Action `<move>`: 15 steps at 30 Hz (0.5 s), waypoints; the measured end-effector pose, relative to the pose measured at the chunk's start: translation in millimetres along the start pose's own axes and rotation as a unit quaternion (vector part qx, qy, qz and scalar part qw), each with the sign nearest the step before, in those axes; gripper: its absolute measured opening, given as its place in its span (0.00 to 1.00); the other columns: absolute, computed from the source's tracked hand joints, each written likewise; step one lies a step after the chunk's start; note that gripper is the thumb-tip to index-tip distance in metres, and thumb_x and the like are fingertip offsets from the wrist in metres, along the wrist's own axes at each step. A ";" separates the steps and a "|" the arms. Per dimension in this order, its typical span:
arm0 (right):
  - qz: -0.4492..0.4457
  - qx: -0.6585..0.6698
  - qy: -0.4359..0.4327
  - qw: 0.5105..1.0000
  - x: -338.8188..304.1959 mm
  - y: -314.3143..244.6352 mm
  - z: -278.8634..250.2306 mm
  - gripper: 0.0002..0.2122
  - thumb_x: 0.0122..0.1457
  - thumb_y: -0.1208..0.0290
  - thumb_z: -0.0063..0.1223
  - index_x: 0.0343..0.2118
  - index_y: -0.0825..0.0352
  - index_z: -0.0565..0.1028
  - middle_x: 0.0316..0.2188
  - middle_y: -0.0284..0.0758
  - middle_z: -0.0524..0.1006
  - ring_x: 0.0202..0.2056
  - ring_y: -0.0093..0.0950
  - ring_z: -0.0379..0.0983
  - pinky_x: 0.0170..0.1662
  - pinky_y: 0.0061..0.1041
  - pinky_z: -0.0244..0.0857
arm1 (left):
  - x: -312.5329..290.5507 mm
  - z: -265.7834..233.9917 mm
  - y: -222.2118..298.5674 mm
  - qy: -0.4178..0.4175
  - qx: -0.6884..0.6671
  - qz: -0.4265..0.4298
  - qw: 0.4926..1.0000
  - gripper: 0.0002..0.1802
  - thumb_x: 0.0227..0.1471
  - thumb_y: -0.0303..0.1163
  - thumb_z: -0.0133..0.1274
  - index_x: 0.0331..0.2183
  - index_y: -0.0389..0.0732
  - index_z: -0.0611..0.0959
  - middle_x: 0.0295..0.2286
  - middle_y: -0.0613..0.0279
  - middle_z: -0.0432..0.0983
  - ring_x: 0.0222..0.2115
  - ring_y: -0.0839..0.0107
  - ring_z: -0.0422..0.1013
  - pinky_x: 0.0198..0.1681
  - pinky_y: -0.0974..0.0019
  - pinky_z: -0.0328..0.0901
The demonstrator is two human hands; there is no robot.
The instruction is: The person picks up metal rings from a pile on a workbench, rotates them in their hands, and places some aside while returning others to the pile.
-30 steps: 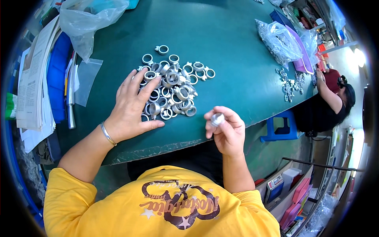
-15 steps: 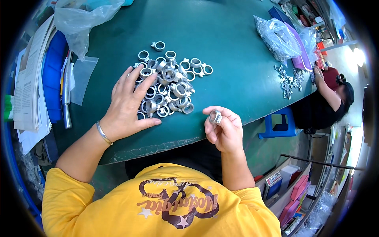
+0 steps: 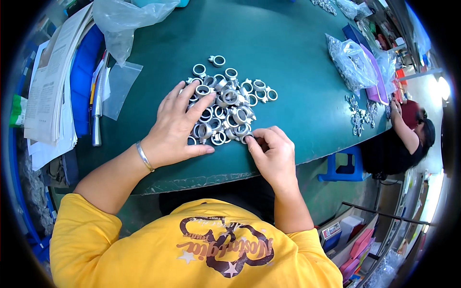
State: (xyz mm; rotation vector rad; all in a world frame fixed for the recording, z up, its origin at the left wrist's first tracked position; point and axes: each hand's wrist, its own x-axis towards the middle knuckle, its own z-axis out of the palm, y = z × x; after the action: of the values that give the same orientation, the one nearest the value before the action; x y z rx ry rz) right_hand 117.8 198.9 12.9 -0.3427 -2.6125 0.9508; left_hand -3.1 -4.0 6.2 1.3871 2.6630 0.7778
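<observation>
A heap of silver metal rings, each with a small lug on its side, lies on the green tabletop in front of me. My left hand rests against the heap's left side, open, its fingers and thumb spread around that edge. At the near right edge of the heap, my right hand is closed in a pinch on one metal ring. The fingers partly cover that ring, and its far side touches or nearly touches the others.
Papers, a blue tray and a clear bag lie at the left. Far right, a bag of parts leans by a purple bin; a person works there beside a blue stool. The table's front edge runs close to me.
My right hand has moved left to the edge of the heap, turning palm down with the fingertips on a ring. My left hand stays at the heap. The whole view has shifted slightly.
</observation>
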 end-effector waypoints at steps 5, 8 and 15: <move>0.001 0.064 0.032 0.997 -6.0 7.7 -2.0 0.05 0.46 0.78 0.61 0.27 0.69 0.76 0.21 0.33 0.73 0.18 0.21 0.68 0.22 0.20 0.63 | -0.2 1.0 0.1 -0.002 -0.003 -0.003 1.000 0.56 0.27 0.45 0.70 0.59 0.50 0.60 0.58 0.46 0.47 0.59 0.44 0.45 0.59 0.47 0.46; -0.012 0.065 0.082 0.994 -9.3 11.4 -0.9 0.06 0.45 0.81 0.62 0.27 0.69 0.76 0.22 0.33 0.74 0.18 0.18 0.66 0.21 0.16 0.61 | -1.2 1.8 -1.0 0.007 -0.001 0.007 1.000 0.56 0.29 0.48 0.69 0.59 0.53 0.59 0.57 0.44 0.49 0.57 0.41 0.47 0.58 0.45 0.47; -0.072 0.075 0.141 0.985 -10.3 21.3 -8.7 0.09 0.42 0.85 0.64 0.28 0.71 0.75 0.28 0.36 0.74 0.19 0.17 0.66 0.21 0.16 0.60 | -0.5 -0.6 2.1 -0.001 -0.005 -0.002 1.000 0.56 0.27 0.45 0.70 0.59 0.51 0.60 0.58 0.46 0.47 0.59 0.44 0.45 0.60 0.47 0.46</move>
State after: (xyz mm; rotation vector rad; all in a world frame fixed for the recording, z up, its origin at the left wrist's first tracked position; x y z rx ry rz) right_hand 133.0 216.4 2.8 -0.2279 -2.2621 0.9647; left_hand -1.3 -3.6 7.6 1.3781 2.6565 0.7861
